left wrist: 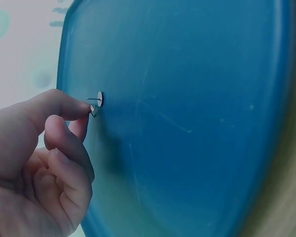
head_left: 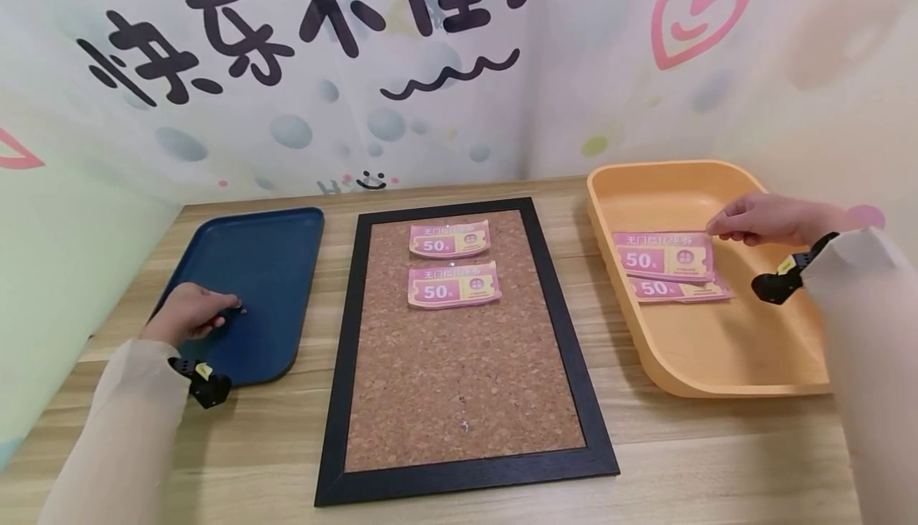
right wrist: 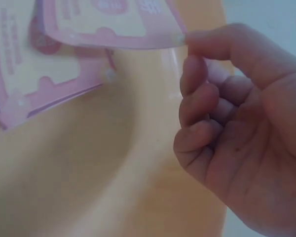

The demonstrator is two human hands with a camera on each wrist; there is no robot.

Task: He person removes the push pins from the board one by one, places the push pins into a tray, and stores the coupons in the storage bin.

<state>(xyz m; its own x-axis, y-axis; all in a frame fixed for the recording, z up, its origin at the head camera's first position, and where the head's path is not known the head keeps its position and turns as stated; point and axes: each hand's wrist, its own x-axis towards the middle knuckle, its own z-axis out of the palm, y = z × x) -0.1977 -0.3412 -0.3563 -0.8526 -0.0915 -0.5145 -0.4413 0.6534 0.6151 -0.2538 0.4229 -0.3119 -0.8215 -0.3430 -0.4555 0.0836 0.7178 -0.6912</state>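
Over the blue tray [head_left: 268, 270], my left hand [head_left: 192, 314] pinches a small metal thumbtack [left wrist: 92, 109] between thumb and forefinger. Another thumbtack [left wrist: 100, 98] lies on the tray beside the fingertips, its pin pointing up. At the orange tray [head_left: 724, 350], my right hand [head_left: 770, 220] pinches the right corner of a pink 50 coupon [head_left: 663, 256]. A second pink coupon [head_left: 677, 290] lies partly under it. In the right wrist view the thumb and forefinger of my right hand [right wrist: 237, 108] meet at the coupon's corner, with the other fingers curled.
Between the trays lies a black-framed cork board [head_left: 459, 374] bearing an upper coupon [head_left: 449, 240] and a lower coupon [head_left: 454, 285]. A small shiny object [head_left: 464, 426] is near the board's lower edge. Behind the wooden table [head_left: 667, 453] hangs a printed cloth [head_left: 459, 135].
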